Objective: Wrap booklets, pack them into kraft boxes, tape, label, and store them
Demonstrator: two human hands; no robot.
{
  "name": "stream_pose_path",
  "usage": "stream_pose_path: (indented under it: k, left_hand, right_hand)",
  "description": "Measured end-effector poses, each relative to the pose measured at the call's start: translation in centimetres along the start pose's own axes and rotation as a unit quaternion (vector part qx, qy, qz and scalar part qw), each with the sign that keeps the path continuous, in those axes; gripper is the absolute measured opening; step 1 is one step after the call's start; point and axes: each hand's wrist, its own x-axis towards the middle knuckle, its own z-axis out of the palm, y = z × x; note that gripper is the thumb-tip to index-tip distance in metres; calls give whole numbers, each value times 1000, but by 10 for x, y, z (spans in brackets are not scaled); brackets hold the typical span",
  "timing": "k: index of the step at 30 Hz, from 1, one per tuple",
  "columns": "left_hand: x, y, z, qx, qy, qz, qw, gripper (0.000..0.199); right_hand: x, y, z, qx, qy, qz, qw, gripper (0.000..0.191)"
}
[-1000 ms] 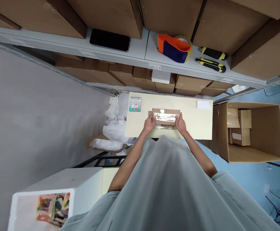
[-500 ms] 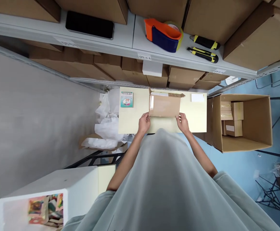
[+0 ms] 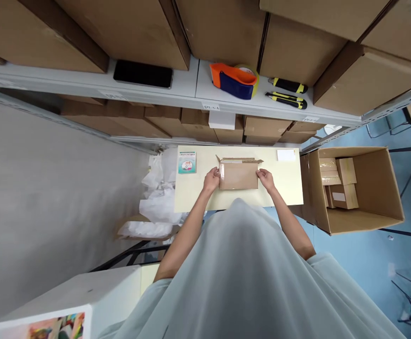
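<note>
My left hand (image 3: 211, 180) and right hand (image 3: 265, 179) grasp the carton (image 3: 239, 177) by its sides, mid-table. Lettering on the booklet (image 3: 187, 162) at the table's (image 3: 283, 186) left end is too small to read. A second ago taped cardboard faced me; now open flaps (image 3: 237, 160) point to the table's far edge. I've room towards its right edge.

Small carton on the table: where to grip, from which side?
I'd grip the small carton by its short ends, left hand from the left, right hand from the right: its long side runs crosswise, and the flaps jutting at its far edge look flimsy.
</note>
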Motion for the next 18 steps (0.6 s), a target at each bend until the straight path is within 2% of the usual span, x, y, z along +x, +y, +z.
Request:
stream_pose_path:
  k: [4,8,11,14,16,18]
  left_hand:
    - [-24,5,-13,-39,8,23,999,58]
    - [-52,0,-18,-119,10,44,992,56]
    - [-62,-5,-13,-99,-3,-6,995,52]
    - [-75,-3,-14,-40,22,-49,998,66]
    - [-86,4,-19,1,88,-2,996,73]
    - [-94,17,-23,41,139,95,985,64]
  right_hand:
    - [-20,-17,-7,37,15,15,999,74]
    - [-50,-25,-11,72,7,4,997,72]
    - [-62,-23,-6,49,-11,33,998,71]
    - [-67,-20,-5,12,-18,66,998,69]
    - [-70,-22,-10,-25,40,44,998,66]
    - [-75,-31,-17,-72,109,-24,991,60]
